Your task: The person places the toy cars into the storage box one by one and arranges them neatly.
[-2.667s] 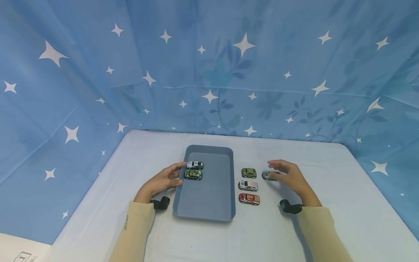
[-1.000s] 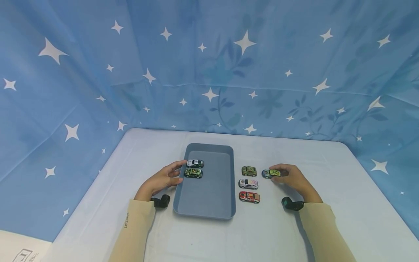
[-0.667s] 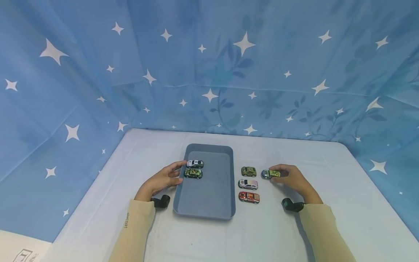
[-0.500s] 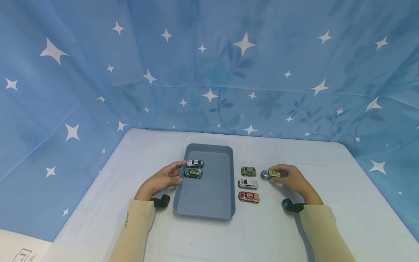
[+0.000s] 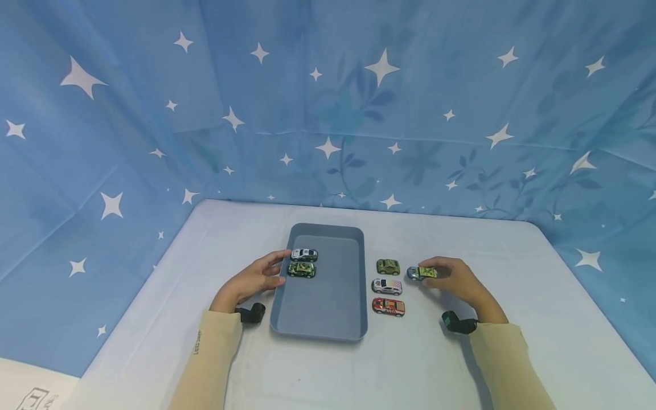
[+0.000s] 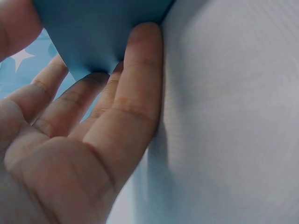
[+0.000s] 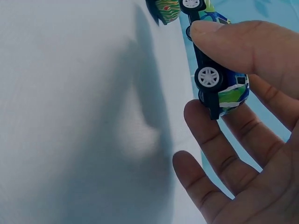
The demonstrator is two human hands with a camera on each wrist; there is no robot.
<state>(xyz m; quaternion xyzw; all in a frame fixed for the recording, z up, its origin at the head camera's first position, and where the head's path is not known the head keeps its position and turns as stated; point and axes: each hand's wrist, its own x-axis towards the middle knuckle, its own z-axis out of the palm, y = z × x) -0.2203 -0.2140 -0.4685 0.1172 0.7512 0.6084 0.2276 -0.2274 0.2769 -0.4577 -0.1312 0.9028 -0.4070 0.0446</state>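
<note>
To the right of the tray [image 5: 323, 310], beyond a plain green car [image 5: 388, 266], a white car [image 5: 386, 286] and a red car [image 5: 388, 306], the right hand [image 5: 456, 279] pinches a blue-and-green toy car [image 5: 421, 273], thumb on its flank, lower fingers spread loose. The toy car looks light, hard and sturdy, though its smooth body may slip and its wheels may roll; gripping both flanks above the wheels seems safest. At the tray's left wall, the left hand [image 5: 253, 282] rests relaxed, fingers parted, touching the outside without gripping anything
</note>
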